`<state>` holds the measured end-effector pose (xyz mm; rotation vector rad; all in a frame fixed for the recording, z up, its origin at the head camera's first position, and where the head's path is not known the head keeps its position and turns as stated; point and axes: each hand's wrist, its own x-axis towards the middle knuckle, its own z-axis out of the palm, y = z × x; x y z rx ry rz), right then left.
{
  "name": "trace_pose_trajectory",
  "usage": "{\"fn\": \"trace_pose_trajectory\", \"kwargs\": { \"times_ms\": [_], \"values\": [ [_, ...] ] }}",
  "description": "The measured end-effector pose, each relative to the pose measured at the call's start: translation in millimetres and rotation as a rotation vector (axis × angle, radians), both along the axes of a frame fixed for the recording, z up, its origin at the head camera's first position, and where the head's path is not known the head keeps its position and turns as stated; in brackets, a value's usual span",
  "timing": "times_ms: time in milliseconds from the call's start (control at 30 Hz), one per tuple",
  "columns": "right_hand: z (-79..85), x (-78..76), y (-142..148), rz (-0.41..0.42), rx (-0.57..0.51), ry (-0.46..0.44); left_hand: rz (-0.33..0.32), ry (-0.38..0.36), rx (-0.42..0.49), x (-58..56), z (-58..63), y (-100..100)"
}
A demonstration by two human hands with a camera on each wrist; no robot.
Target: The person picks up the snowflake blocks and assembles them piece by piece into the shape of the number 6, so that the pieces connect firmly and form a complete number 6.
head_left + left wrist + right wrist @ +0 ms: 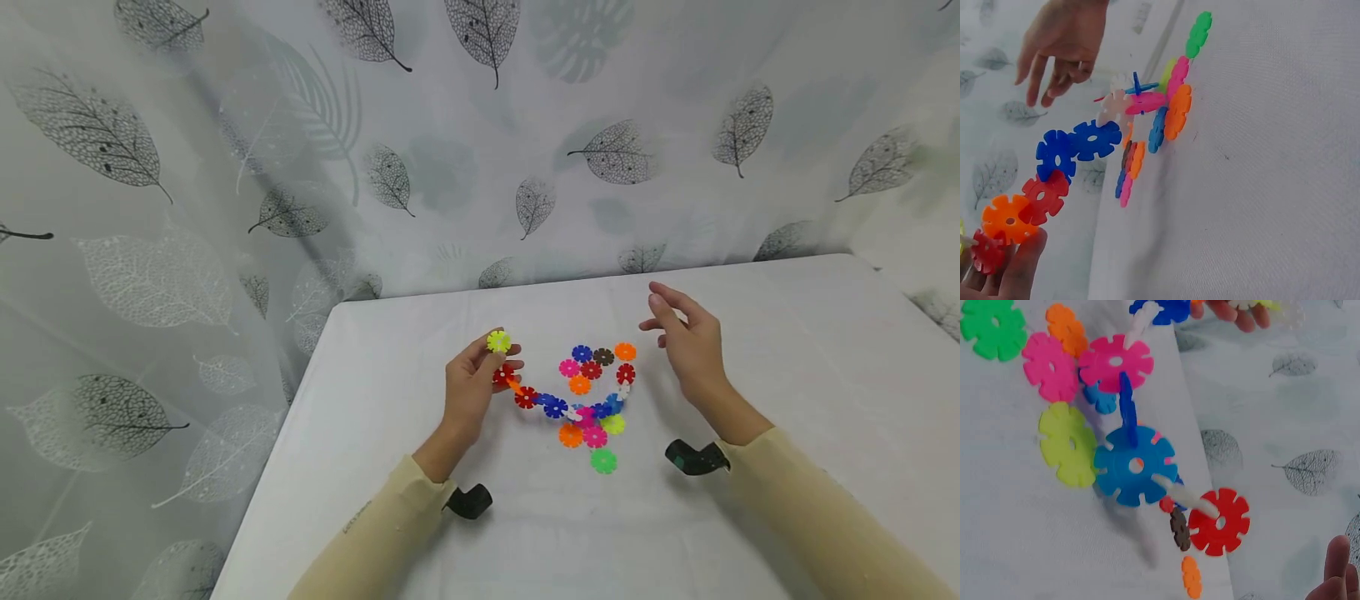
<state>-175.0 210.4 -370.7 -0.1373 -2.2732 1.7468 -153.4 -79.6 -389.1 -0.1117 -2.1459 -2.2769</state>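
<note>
In the head view my left hand [467,390] pinches one end of a chain of slotted plastic discs [555,407]. A yellow disc [498,341] is at the fingertips, with red, orange and blue discs [1056,154] following. From there the chain curves right through white, pink and blue pieces to a red disc [1219,522] at its far end. My right hand [693,346] is raised beyond that end, fingers extended and holding nothing; in the right wrist view only some fingers [1337,565] show at the lower right.
Loose discs lie on the white tabletop [525,533]: a green disc [603,461], a brown disc [603,357], an orange disc [626,351] and several others. Leaf-patterned cloth [450,167] hangs behind the table. A black device [696,458] sits at each wrist.
</note>
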Motion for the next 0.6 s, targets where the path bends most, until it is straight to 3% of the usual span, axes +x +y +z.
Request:
{"fn": "trace_pose_trajectory", "kwargs": {
  "times_ms": [367,600],
  "values": [
    [-28.1,-17.2,31.6,-0.002,0.076,-0.227,-0.059,-0.038,0.068,-2.4,2.0,-9.3],
    [-35.0,-20.8,36.8,0.014,0.082,-0.298,-0.076,-0.056,0.082,-4.8,2.5,-11.8]
  ]
}}
